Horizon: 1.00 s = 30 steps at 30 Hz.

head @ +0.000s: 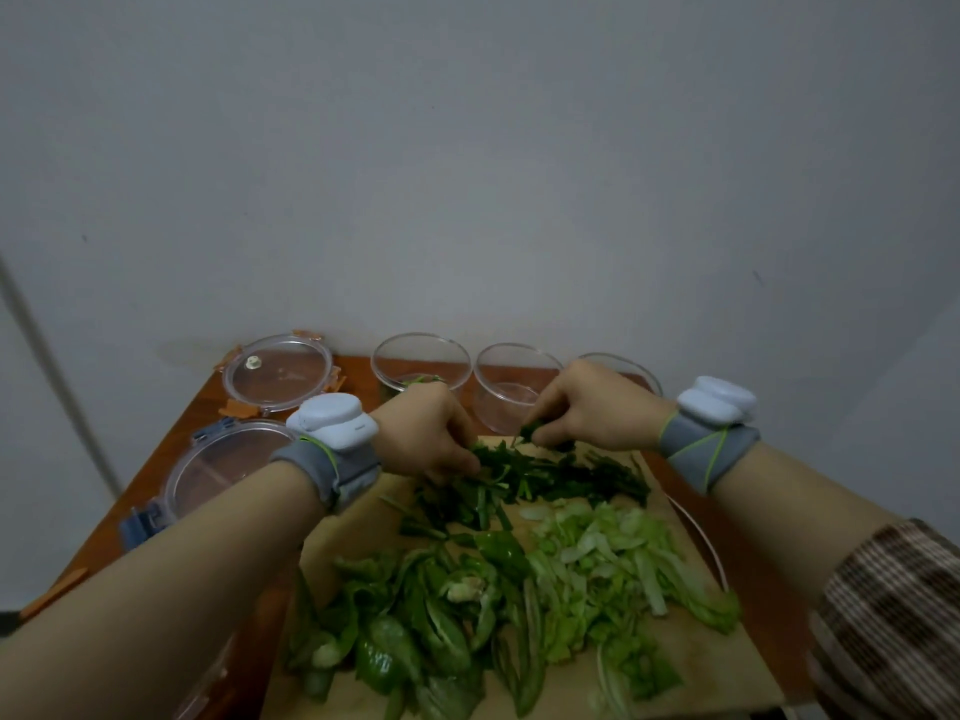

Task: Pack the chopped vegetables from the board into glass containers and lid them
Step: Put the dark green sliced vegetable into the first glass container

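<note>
A wooden cutting board (691, 662) carries three heaps: dark green leaf strips (550, 478) at the far end, green pepper pieces (415, 615) near left, pale cabbage pieces (613, 563) near right. My left hand (426, 428) curls its fingers into the left side of the dark leaf heap. On that heap's far right edge, my right hand (592, 407) pinches some dark leaf strips. Behind the hands stand three glass containers: the left one (421, 361) holds a few greens, the middle one (511, 387) looks empty, the right one (631, 368) is mostly hidden.
Two clear lids lie at the left of the red-brown table (171, 439): an orange-clipped lid (278, 371) at the back and a blue-clipped lid (218, 470) nearer. Another lid's rim (698, 537) shows under the board's right edge. A grey wall rises right behind the containers.
</note>
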{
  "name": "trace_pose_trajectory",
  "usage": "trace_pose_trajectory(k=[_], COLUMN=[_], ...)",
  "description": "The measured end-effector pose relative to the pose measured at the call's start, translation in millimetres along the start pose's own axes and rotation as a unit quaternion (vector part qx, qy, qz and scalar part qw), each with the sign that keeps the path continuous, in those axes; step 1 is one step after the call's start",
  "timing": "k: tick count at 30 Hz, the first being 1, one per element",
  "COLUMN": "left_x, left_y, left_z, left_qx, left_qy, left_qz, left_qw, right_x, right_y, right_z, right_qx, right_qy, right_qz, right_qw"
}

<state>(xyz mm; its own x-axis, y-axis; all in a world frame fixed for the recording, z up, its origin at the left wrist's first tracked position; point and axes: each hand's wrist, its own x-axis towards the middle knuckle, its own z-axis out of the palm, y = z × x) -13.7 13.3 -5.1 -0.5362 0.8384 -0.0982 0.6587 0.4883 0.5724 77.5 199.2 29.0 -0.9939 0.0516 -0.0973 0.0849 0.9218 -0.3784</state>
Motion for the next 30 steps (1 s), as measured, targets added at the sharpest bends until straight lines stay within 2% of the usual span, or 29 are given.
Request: trace_pose_trajectory(k=[6, 12, 15, 17, 20, 25, 30], left_x=[-3, 14, 28, 35, 43, 52, 51], left_y=[-1, -18, -34, -41, -43, -48, -52], left_z=[-33, -61, -67, -67, -63, -56, -52], left_qx=[-0.109, -0.148, -0.127, -0.08, -0.004, 0.066, 0.083], left_qy=[0.064, 0.192, 0.274, 0.285, 0.256, 0.231, 0.185], left_qz=[-0.012, -0.084, -0.138, -0.163, -0.173, -0.2, -0.209], left_qw=[0.992, 0.967, 0.943, 0.941, 0.951, 0.95, 0.957], right_x=[14, 56, 84, 102, 128, 142, 142], right_y=[-3, -21, -31, -36, -40, -41, -46], right_z=[-20, -30, -31, -25, -5, 21, 27], right_qx=[0.202, 0.327, 0.351, 0.358, 0.312, 0.058, -0.046], right_qy=[0.054, 0.099, 0.131, 0.154, 0.171, 0.11, 0.048], right_qz=[0.03, 0.054, 0.048, 0.046, 0.058, 0.034, 0.002], right_qw=[0.977, 0.938, 0.926, 0.92, 0.933, 0.992, 0.998])
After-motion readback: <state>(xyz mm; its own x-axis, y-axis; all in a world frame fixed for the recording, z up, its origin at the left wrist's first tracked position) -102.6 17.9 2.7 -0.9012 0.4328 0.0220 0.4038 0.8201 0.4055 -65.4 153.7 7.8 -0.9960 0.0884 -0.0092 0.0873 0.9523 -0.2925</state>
